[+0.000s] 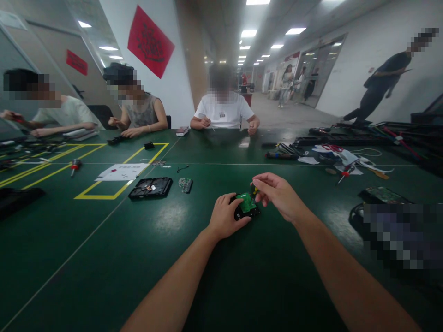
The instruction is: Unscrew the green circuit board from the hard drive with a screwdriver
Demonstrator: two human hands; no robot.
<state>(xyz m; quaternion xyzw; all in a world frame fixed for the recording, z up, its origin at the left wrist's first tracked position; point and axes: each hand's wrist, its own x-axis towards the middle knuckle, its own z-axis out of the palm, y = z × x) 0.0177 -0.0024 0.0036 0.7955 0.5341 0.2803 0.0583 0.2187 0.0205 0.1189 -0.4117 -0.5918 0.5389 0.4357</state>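
Note:
A small black hard drive (255, 212) with a green circuit board (247, 203) on its upper face lies on the green table in front of me. My left hand (225, 216) grips it from the left, with fingers over the far edge and board and the thumb along the near side. At its far right corner, my right hand (272, 193) pinches a short screwdriver with a yellow and black handle (255, 189). The screwdriver's tip is too small and dark to make out. Left of the drive lie a loose circuit board (185, 185) and an open black casing (151, 188).
Paper (121, 172) lies inside yellow tape lines at the left, near a red-handled screwdriver (75, 167). Cables, scraps and another screwdriver (346, 173) clutter the right. A board (386, 195) lies near the right edge. Several people sit across the table; one person (384, 78) walks at the right.

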